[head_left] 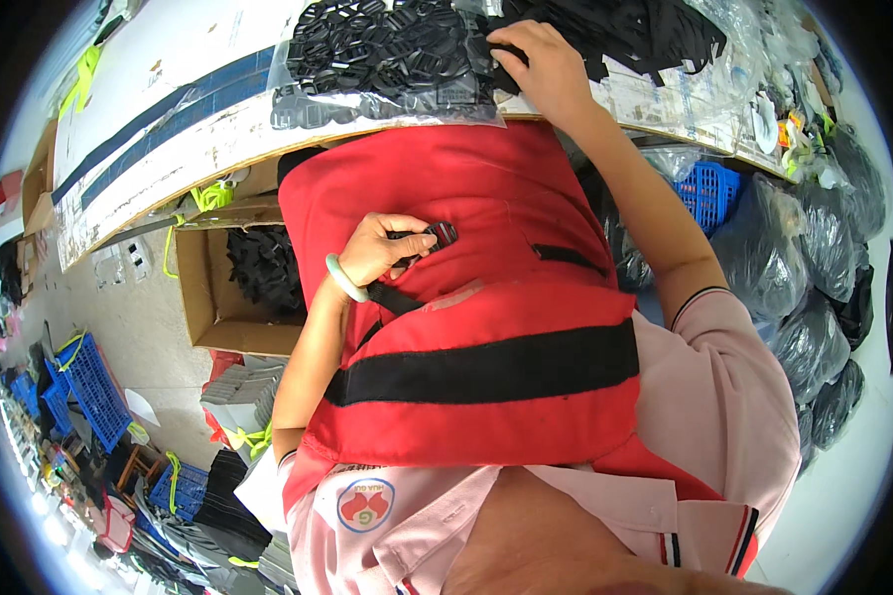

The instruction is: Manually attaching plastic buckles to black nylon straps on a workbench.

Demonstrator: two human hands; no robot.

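Note:
My left hand point(375, 250), with a pale bangle at its wrist, rests over the red apron point(446, 164) on my lap. Pinched between its thumb and fingers is a black plastic buckle point(441, 235), its slotted end sticking out to the right. The palm side of that hand is hidden. On the table my right hand point(546, 74) reaches to the near left edge of a heap of black straps point(625, 35). Its fingers are curled together on a dark strap piece, mostly covered by the hand. Just left lies a clear plastic bag point(387, 111) full of black buckles point(377, 45).
The white worktable point(208, 59) has a worn front edge. Below it at left sits a cardboard box point(203, 297) with black pieces. Blue baskets point(97, 387) stand on the left floor. Stuffed plastic bags point(764, 238) and a blue basket point(706, 193) crowd the right.

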